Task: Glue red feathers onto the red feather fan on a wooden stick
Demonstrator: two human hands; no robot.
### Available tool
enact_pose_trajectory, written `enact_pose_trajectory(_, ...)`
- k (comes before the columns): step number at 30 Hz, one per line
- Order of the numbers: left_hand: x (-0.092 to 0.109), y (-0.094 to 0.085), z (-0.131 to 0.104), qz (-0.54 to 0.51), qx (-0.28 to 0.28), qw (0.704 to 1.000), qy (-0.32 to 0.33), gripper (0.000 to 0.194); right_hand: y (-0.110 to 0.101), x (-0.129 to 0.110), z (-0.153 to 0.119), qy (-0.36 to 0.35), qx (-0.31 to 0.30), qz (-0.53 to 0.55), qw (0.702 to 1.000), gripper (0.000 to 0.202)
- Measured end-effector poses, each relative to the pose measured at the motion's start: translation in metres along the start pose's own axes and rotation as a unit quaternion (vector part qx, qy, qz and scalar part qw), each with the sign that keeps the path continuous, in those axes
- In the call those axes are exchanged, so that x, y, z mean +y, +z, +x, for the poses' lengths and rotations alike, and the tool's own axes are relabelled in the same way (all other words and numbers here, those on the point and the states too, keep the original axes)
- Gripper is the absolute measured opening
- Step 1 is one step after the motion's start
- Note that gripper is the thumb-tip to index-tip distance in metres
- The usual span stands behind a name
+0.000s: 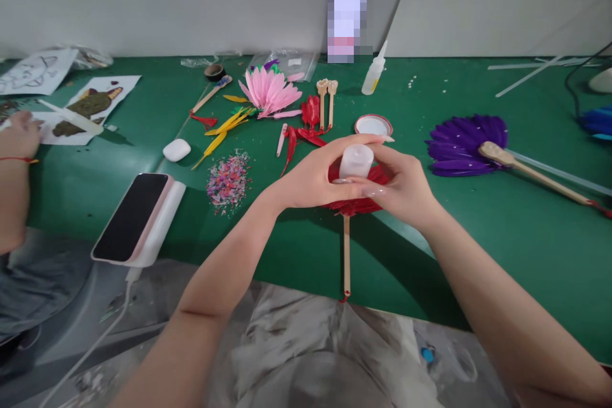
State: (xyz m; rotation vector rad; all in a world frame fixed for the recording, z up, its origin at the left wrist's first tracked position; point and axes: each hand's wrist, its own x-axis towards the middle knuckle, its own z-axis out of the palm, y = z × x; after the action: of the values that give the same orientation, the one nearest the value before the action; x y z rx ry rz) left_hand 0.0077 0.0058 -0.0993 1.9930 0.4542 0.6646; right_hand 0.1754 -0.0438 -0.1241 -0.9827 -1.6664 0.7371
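Note:
Both my left hand (318,173) and my right hand (404,183) are curled around a small translucent white bottle (356,161), their fingertips meeting on its far and near sides. The bottle's flat round end faces up toward me; its other end is hidden. Directly beneath lies a red feather fan (356,205), mostly covered by my hands. Its wooden handle (347,255) points toward me and ends in a red cord at the table's front edge. Just beyond my fingers is a white round lid with a red rim (373,125).
On the green table (287,248) lie a purple feather fan (466,143), pink feathers (270,92), colourful confetti bits (228,182) and a phone (134,217) on a white block. A glue bottle (373,76) stands behind. Another person's hand (20,137) is at far left.

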Motion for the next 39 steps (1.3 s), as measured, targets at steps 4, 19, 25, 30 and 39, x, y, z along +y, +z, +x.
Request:
enact_pose_trajectory(4, -0.001, -0.001, -0.001, -0.028, -0.017, 0.999, -0.019, 0.061, -0.002, -0.003, 0.001, 0.025, -0.014, 0.012, 1.000, 0.024)
enact_pose_trajectory(19, -0.009, 0.002, -0.004, 0.005, 0.018, 1.000, -0.017, 0.061, -0.005, -0.007, 0.000, 0.067, -0.022, -0.020, 0.997, 0.028)
enact_pose_trajectory(25, -0.012, 0.000, -0.002, -0.024, 0.008, 1.000, -0.008, 0.057, -0.004, -0.008, 0.000, 0.061, -0.016, -0.039, 0.997, 0.029)
enact_pose_trajectory(30, -0.011, 0.000, 0.000, -0.066, -0.013, 0.997, -0.037, 0.062, 0.003, -0.006, 0.003, 0.118, 0.014, 0.053, 0.992, 0.033)
enact_pose_trajectory(39, -0.014, 0.006, 0.003, -0.141, 0.052, 0.988, -0.020, 0.037, -0.005, -0.002, 0.002, 0.072, -0.028, 0.063, 0.995, 0.038)
